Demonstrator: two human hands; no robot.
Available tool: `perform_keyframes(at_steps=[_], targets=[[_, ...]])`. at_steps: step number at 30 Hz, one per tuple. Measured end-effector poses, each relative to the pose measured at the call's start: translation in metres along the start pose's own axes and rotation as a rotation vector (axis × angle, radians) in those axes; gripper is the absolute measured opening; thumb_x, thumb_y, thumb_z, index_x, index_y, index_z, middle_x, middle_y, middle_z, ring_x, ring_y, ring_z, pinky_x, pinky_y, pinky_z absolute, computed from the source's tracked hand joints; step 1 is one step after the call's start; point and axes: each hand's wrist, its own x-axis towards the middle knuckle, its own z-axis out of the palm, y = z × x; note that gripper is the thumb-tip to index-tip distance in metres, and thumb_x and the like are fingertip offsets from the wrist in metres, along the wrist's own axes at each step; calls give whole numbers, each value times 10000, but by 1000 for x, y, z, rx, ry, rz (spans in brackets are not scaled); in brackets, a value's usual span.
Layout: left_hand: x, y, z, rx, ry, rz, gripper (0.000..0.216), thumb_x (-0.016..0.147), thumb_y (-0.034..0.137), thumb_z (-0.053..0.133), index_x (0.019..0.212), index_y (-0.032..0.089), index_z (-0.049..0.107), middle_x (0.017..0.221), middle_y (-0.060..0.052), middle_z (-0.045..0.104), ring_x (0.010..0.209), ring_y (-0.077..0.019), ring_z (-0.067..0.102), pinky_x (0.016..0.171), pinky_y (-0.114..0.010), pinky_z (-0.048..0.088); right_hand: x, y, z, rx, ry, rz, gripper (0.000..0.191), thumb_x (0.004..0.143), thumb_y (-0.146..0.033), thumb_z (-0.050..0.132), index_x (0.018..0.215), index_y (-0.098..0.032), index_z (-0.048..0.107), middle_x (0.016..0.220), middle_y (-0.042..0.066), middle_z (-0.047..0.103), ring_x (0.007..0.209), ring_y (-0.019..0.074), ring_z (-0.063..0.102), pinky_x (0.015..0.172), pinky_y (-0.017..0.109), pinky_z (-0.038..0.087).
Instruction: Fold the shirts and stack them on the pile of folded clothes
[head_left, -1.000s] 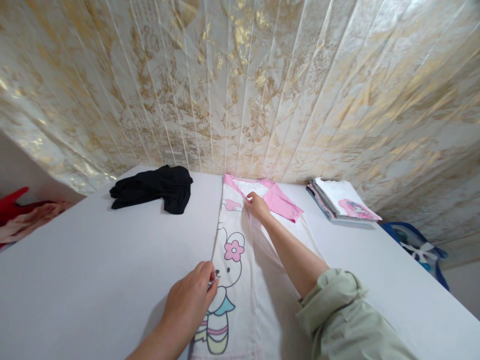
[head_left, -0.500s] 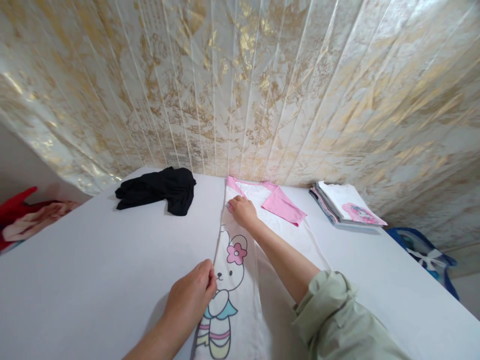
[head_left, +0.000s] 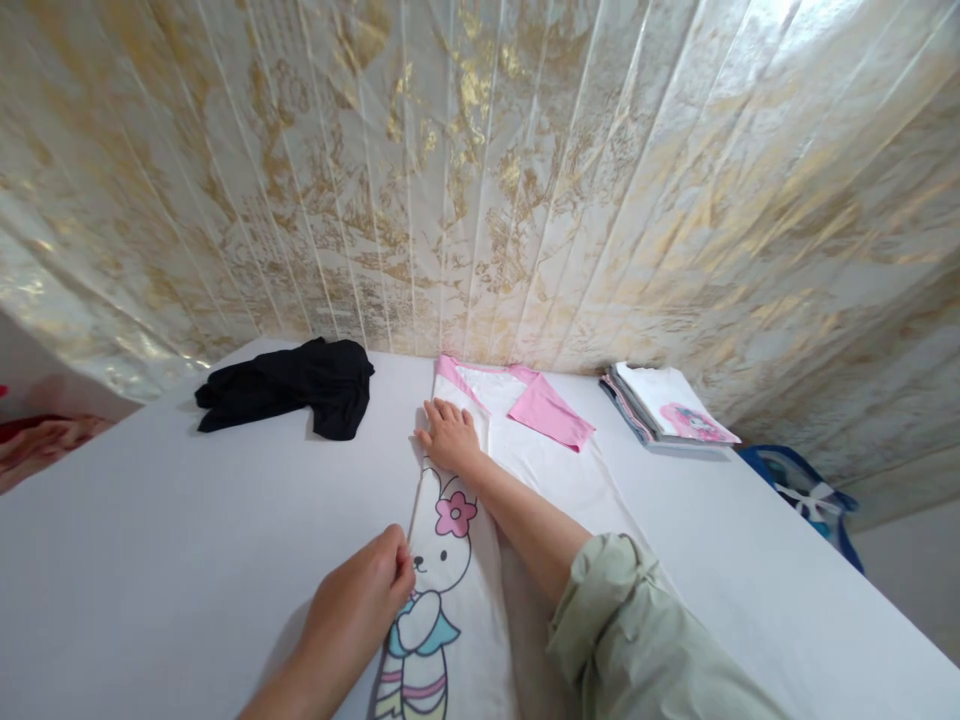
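Observation:
A white T-shirt (head_left: 480, 620) with pink sleeves and neckline lies lengthwise in front of me, its left part folded over so that a cartoon rabbit with a pink flower shows. Closed at the left folded edge, beside the rabbit's face, is my left hand (head_left: 367, 590); it pinches the cloth there, though the fingertips are hidden. My right hand (head_left: 450, 437) rests flat on the folded strip below the neckline, fingers spread, holding nothing. One pink sleeve (head_left: 551, 410) lies out to the right.
A black garment (head_left: 300, 385) lies at the back left of the white table (head_left: 172, 560). Folded clothes (head_left: 667, 405) are stacked at the back right. Beyond the right edge is a blue-trimmed bag (head_left: 806, 495); reddish cloth (head_left: 49, 445) is at the left. A gold-patterned curtain (head_left: 480, 180) hangs behind.
My right hand has opened from a closed grip near the neckline, moved slightly towards me and flattened on the shirt. My left hand stays at the edge. The view has shifted right.

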Motion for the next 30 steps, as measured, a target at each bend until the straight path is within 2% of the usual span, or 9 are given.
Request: perform_keyframes(at_steps=[4, 7, 10, 12, 14, 18, 21, 25, 30], targets=[[-1, -10, -5, 9, -28, 4, 165, 913, 268, 339, 790, 220, 439, 654, 44, 562, 610, -136, 530, 547, -247, 247, -9, 24, -34, 25, 85, -15, 517, 933, -367, 475, 1420, -209, 401, 1471, 102, 421, 1325, 240, 387, 1084, 414, 305], [2, -15, -13, 21, -48, 10, 206, 920, 363, 352, 812, 223, 459, 652, 45, 561, 609, -145, 533, 538, -246, 247, -34, 76, -73, 17, 126, 103, 470, 903, -287, 520, 1361, -192, 470, 1366, 121, 511, 1231, 236, 485, 1012, 368, 381], [9, -12, -26, 30, -9, 58, 229, 918, 388, 359, 822, 224, 488, 661, 38, 560, 613, -150, 535, 542, -250, 255, -87, 141, -111, 0, 141, 401, 352, 877, -256, 555, 1228, -223, 570, 1231, 111, 587, 1063, 210, 591, 917, 327, 439], [17, -4, -35, 39, 27, 105, 217, 913, 369, 372, 822, 225, 507, 679, 34, 564, 618, -151, 535, 549, -255, 261, -135, 175, -129, -18, 148, 514, 243, 868, -229, 538, 1095, -217, 623, 1098, 126, 632, 896, 209, 635, 805, 335, 470], [30, 10, -41, 50, 58, 172, 192, 906, 344, 393, 818, 226, 517, 713, 31, 577, 631, -150, 535, 558, -259, 265, -188, 193, -138, -32, 153, 588, 144, 835, -216, 554, 945, -243, 644, 938, 111, 661, 820, 216, 637, 752, 342, 467], [69, 57, -41, 71, 112, 378, 181, 907, 255, 385, 790, 214, 516, 784, 16, 603, 679, -148, 542, 575, -266, 278, -279, 187, -135, 85, 67, 749, 66, 804, -317, 549, 766, -292, 596, 791, 58, 659, 691, 193, 613, 652, 328, 452], [108, 105, -27, 88, 121, 598, 181, 900, 198, 402, 796, 207, 550, 828, -3, 621, 748, -158, 568, 609, -269, 321, -318, 164, -125, 169, 20, 768, 147, 819, -397, 496, 758, -282, 562, 768, 38, 647, 695, 195, 604, 656, 322, 450], [164, 177, 1, 101, 61, 715, 205, 913, 181, 425, 835, 206, 614, 957, -34, 664, 883, -179, 611, 697, -274, 403, -334, 139, -117, 153, -11, 771, 201, 855, -420, 436, 806, -246, 523, 746, 6, 629, 676, 176, 583, 625, 288, 411], [216, 248, 39, 102, -1, 686, 193, 943, 214, 471, 1035, 217, 641, 1078, -64, 668, 995, -202, 623, 824, -318, 480, -332, 134, -116, 139, -4, 788, 166, 843, -379, 441, 779, -245, 513, 729, -13, 625, 669, 157, 574, 613, 258, 396]])
